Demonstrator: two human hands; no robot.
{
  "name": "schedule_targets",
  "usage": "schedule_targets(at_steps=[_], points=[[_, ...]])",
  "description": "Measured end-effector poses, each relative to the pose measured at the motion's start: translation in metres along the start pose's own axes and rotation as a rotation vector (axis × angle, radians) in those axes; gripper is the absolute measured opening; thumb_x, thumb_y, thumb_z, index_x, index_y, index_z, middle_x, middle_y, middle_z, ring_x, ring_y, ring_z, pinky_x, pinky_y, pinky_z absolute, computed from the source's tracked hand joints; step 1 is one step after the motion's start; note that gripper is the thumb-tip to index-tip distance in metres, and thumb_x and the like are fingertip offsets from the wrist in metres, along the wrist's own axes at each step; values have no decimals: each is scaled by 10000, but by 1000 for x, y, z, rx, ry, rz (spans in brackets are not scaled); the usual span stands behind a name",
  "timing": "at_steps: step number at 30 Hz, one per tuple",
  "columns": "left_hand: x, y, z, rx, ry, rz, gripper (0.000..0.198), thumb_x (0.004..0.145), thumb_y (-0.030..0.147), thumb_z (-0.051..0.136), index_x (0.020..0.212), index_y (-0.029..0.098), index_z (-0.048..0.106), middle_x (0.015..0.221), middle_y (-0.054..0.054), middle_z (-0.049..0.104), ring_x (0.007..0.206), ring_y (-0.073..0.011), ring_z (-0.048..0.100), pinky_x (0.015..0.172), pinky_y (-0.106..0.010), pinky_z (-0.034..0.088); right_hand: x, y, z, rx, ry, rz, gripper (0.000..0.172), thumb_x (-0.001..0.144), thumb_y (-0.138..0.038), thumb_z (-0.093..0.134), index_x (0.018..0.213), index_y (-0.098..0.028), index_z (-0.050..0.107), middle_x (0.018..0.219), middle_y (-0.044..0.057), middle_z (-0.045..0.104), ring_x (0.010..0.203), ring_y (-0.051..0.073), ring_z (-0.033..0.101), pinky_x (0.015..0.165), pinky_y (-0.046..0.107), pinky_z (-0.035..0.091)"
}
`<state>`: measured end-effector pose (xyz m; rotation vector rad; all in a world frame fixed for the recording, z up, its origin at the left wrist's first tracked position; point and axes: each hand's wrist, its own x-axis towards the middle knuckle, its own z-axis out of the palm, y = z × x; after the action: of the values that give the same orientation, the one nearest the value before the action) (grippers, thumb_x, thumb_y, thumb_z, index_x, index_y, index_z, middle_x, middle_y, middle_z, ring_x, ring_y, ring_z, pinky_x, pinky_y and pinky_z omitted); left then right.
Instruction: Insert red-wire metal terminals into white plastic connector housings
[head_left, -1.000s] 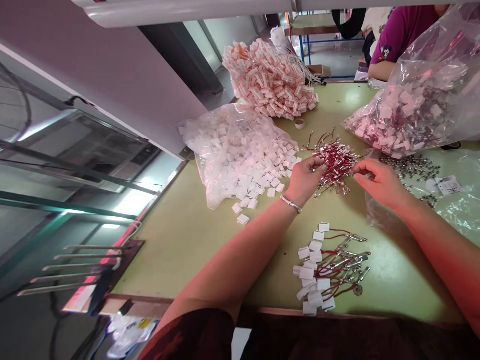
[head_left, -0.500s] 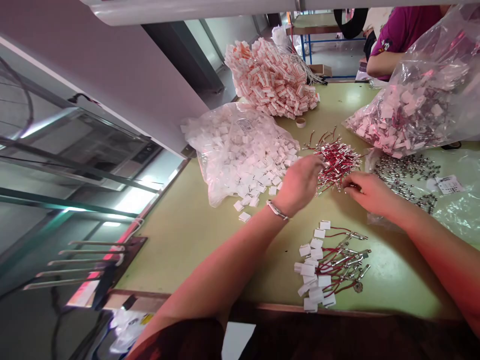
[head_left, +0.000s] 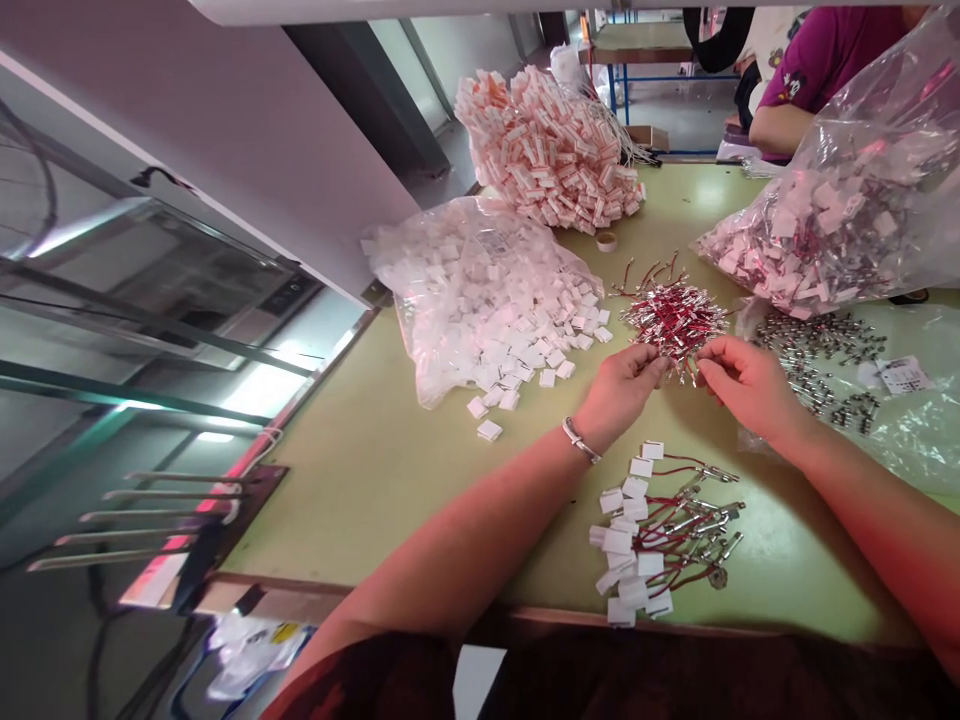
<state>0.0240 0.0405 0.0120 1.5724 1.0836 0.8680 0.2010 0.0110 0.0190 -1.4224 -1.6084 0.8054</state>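
A loose pile of short red wires with silver metal ends [head_left: 675,310] lies in the middle of the table. At its front edge my left hand [head_left: 624,390] is closed in a pinch; whatever sits between the fingertips is too small to make out. Facing it across a narrow gap, my right hand [head_left: 750,390] pinches what looks like the end of a red wire. Closer to me lies a group of white plastic connector housings [head_left: 618,540] with red wires attached, their metal ends pointing right.
An open plastic bag spills white housings [head_left: 517,320] at the left. Behind it rises a heap of pinkish-white connectors [head_left: 555,150], near a tape roll [head_left: 606,242]. At right are a full clear bag [head_left: 817,220] and small metal parts [head_left: 825,350] on plastic. A co-worker's purple sleeve [head_left: 814,70] shows behind.
My left hand has drawn back from over the wire pile to its front edge, closing into a pinch. My right hand has shifted slightly right, still pinched. The view has shifted a little.
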Motion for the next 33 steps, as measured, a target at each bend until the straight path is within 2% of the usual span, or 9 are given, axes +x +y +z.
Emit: schedule_targets(at_steps=[5, 10, 14, 18, 20, 24, 27, 30, 33], points=[[-4, 5, 3, 37, -69, 6, 197, 856, 264, 502, 686, 173, 547, 632, 19, 535, 595, -96, 462, 581, -227, 380, -7, -4, 8, -91, -13, -70, 155, 850, -300, 531, 907, -202, 636, 713, 8, 666, 578, 123, 556, 587, 294, 454], [-4, 3, 0, 39, -84, -14, 227, 864, 284, 492, 673, 176, 547, 626, 14, 549, 593, -99, 475, 580, -227, 396, -8, -7, 7, 10, 14, -21, 200, 842, -300, 525, 925, -198, 676, 687, 3, 656, 527, 108, 535, 531, 280, 463], [-5, 2, -1, 54, -101, 15, 242, 853, 272, 506, 637, 169, 535, 601, 24, 528, 578, -90, 443, 581, -228, 361, -7, -9, 5, -20, 1, -16, 181, 807, -271, 555, 892, -196, 696, 670, 0, 651, 514, 99, 530, 514, 271, 460], [-5, 3, -3, 69, -110, 21, 252, 857, 283, 496, 637, 164, 529, 592, 30, 517, 559, -82, 419, 563, -225, 342, -7, -8, 6, 189, -9, 111, 172, 802, -298, 562, 839, -186, 686, 626, -12, 615, 466, 89, 514, 464, 258, 458], [-5, 3, -3, 76, -115, 12, 245, 856, 285, 496, 648, 163, 537, 589, 31, 517, 551, -79, 419, 553, -221, 342, -6, -6, 6, 236, -10, 126, 163, 797, -300, 567, 823, -184, 680, 626, -12, 612, 462, 86, 515, 459, 253, 457], [-5, 2, -3, 110, -120, -2, 212, 853, 282, 503, 693, 165, 579, 580, 34, 524, 532, -79, 425, 532, -217, 342, -6, -3, 6, 140, -17, 78, 170, 794, -289, 558, 848, -181, 677, 615, -13, 614, 456, 90, 512, 464, 256, 436], [-4, 0, -3, 132, -106, -12, 242, 854, 280, 504, 653, 162, 570, 567, 33, 525, 520, -77, 414, 529, -219, 335, -7, 0, 6, -16, -8, -25, 163, 792, -268, 549, 831, -181, 681, 601, -15, 602, 477, 91, 491, 474, 253, 400], [-4, -4, -5, 145, -72, 24, 248, 847, 260, 515, 623, 159, 551, 563, 35, 520, 532, -78, 416, 538, -219, 334, -9, 2, 7, -99, -80, -81, 143, 781, -229, 544, 773, -186, 680, 573, -27, 580, 481, 83, 457, 473, 244, 364], [-5, -8, -5, 182, -131, 84, 233, 813, 200, 536, 584, 158, 532, 543, 44, 497, 541, -80, 421, 547, -219, 337, -12, 2, 13, -40, -210, -20, 161, 791, -231, 531, 689, -186, 647, 528, -36, 555, 464, 80, 463, 469, 240, 375]])
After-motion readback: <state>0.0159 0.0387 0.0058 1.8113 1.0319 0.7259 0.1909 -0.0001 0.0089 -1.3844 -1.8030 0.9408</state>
